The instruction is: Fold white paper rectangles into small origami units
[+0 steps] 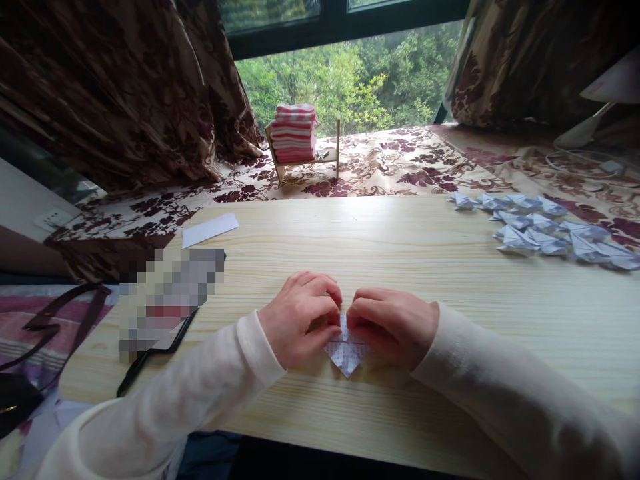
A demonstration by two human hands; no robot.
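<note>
A small sheet of folded paper (347,357), pale with a fine printed pattern, lies on the wooden table with its pointed end toward me. My left hand (305,317) pinches its upper left part, thumb and fingers bent together. From the other side, my right hand (393,323) has its curled fingers closed on the upper right part. The fingers of both hands cover the paper's far portion, so its full shape is hidden. Both wrists rest low over the table in light long sleeves.
Several folded paper pieces (545,230) stand in rows at the table's far right. A white paper strip (210,230) and a blurred-out dark-edged item (173,303) lie at left. Behind the table (450,413), a small wooden rack (330,158) holds stacked red-and-white cloths (294,137).
</note>
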